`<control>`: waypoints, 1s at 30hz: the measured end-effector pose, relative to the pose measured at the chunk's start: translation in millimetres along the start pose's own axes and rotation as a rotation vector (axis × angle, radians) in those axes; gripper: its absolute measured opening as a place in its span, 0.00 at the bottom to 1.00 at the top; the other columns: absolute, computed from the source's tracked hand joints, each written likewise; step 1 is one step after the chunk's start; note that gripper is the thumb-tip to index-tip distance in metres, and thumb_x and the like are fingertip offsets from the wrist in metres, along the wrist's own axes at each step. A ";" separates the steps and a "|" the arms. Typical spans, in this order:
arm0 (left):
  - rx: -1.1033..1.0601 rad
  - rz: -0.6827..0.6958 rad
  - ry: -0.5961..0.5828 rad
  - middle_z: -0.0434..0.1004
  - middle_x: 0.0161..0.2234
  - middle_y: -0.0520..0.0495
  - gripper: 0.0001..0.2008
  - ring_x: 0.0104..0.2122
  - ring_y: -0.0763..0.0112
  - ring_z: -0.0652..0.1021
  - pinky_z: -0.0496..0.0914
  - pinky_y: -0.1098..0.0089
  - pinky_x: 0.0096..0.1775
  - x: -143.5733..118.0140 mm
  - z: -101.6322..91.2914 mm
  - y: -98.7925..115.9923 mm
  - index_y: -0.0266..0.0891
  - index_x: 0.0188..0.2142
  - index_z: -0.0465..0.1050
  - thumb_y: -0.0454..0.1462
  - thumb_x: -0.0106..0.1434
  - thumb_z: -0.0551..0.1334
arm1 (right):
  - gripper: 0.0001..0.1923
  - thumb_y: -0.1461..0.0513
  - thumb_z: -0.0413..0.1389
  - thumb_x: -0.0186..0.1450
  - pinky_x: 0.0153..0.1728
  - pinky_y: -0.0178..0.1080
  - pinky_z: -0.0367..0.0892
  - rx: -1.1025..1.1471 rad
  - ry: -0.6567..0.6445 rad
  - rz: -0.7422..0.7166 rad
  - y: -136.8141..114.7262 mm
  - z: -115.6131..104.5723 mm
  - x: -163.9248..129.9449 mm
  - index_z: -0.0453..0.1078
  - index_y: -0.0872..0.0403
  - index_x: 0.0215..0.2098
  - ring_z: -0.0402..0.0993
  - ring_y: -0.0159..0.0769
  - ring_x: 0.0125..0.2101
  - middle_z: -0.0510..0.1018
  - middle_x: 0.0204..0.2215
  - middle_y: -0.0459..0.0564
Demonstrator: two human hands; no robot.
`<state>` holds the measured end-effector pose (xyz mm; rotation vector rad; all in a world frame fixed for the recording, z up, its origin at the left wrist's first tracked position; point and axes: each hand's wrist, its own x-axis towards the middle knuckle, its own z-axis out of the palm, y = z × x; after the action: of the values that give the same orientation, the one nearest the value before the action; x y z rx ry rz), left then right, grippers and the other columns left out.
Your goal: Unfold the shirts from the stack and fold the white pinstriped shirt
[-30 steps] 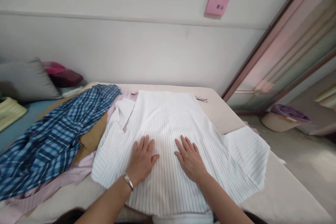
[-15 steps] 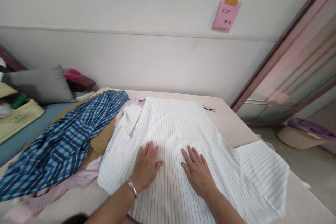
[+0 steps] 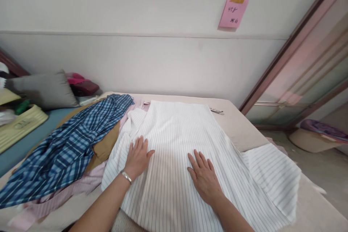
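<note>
Head view: we see left hand [image 3: 138,156] flat, fingers spread, gripping nothing, pressed on white striped shirt [image 3: 179,145]. Right hand [image 3: 204,177] same, palm down mid-shirt. Shirt lies spread on desk [image 3: 239,130], blue plaid shirt [image 3: 65,148] just beside left.

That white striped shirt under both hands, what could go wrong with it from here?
Both hands lie flat and open on the white striped shirt. The left hand is near the bunched sleeve at the shirt's left edge, so creases could be pressed in there. The right sleeve hangs over the table edge and might drag the shirt askew. The blue plaid shirt lies close by and could get caught up.
</note>
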<state>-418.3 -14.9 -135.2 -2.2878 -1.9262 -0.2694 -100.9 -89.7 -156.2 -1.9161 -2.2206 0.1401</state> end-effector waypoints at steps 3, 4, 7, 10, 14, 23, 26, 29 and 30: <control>0.004 -0.045 -0.009 0.63 0.64 0.24 0.28 0.65 0.43 0.63 0.57 0.41 0.61 0.0 3.2 0.0 0.29 0.59 0.68 0.50 0.73 0.49 | 0.31 0.46 0.36 0.77 0.69 0.59 0.44 -0.007 -0.008 0.010 -1.3 0.2 -0.3 0.49 0.45 0.74 0.36 0.46 0.72 0.43 0.74 0.48; -0.008 -0.039 0.003 0.66 0.63 0.25 0.27 0.64 0.44 0.64 0.57 0.41 0.61 3.5 3.1 0.0 0.29 0.55 0.70 0.49 0.74 0.47 | 0.31 0.47 0.36 0.77 0.69 0.59 0.43 -0.012 -0.002 0.014 -1.7 0.7 -0.5 0.49 0.45 0.74 0.35 0.46 0.72 0.43 0.74 0.48; -0.081 0.076 0.032 0.66 0.63 0.30 0.24 0.65 0.53 0.64 0.57 0.50 0.64 31.2 4.0 2.6 0.32 0.51 0.71 0.45 0.75 0.43 | 0.30 0.47 0.37 0.77 0.69 0.59 0.43 -0.020 0.029 0.016 -2.0 2.6 -1.2 0.49 0.44 0.74 0.36 0.46 0.72 0.42 0.74 0.47; -0.099 0.162 -0.043 0.60 0.68 0.35 0.24 0.68 0.62 0.59 0.56 0.61 0.65 80.4 11.9 5.7 0.33 0.61 0.65 0.42 0.75 0.42 | 0.30 0.47 0.38 0.77 0.69 0.59 0.44 -0.018 0.058 0.007 -1.3 3.2 -1.3 0.50 0.43 0.74 0.37 0.46 0.72 0.43 0.74 0.47; -0.059 0.086 -0.126 0.59 0.68 0.33 0.26 0.68 0.53 0.60 0.58 0.52 0.63 144.5 30.7 0.6 0.33 0.64 0.62 0.45 0.73 0.48 | 0.29 0.48 0.39 0.77 0.69 0.59 0.45 -0.015 0.066 0.003 -1.1 0.8 -0.1 0.49 0.41 0.73 0.37 0.46 0.72 0.43 0.74 0.45; -0.017 0.079 -0.086 0.54 0.70 0.32 0.30 0.69 0.53 0.55 0.53 0.51 0.65 229.1 57.9 -4.5 0.33 0.66 0.60 0.48 0.73 0.46 | 0.29 0.48 0.41 0.76 0.68 0.62 0.48 0.019 0.021 0.019 3.2 0.5 4.9 0.49 0.38 0.73 0.39 0.50 0.72 0.43 0.73 0.43; -0.007 -0.019 -0.098 0.54 0.69 0.24 0.32 0.68 0.47 0.57 0.55 0.46 0.63 245.3 63.3 -1.0 0.25 0.66 0.58 0.47 0.73 0.43 | 0.29 0.48 0.42 0.76 0.68 0.64 0.48 0.030 0.008 0.030 4.5 0.4 6.0 0.48 0.37 0.73 0.39 0.51 0.72 0.43 0.73 0.42; 0.002 -0.020 -0.044 0.53 0.69 0.24 0.32 0.69 0.45 0.55 0.51 0.43 0.64 237.8 68.2 11.2 0.26 0.66 0.58 0.48 0.73 0.42 | 0.29 0.50 0.42 0.76 0.68 0.63 0.48 0.035 -0.004 0.042 3.3 -2.6 6.0 0.48 0.37 0.74 0.38 0.51 0.72 0.43 0.73 0.42; 0.003 0.009 -0.032 0.52 0.70 0.26 0.33 0.70 0.45 0.54 0.50 0.43 0.64 230.5 70.1 16.2 0.28 0.67 0.58 0.49 0.73 0.42 | 0.29 0.50 0.42 0.76 0.68 0.63 0.48 0.037 -0.010 0.043 2.4 -4.3 5.5 0.47 0.37 0.74 0.38 0.51 0.72 0.43 0.73 0.42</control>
<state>-361.0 219.1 -151.6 -2.3126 -1.9295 -0.2296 -98.4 -84.2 -152.0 -1.9485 -2.1679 0.1962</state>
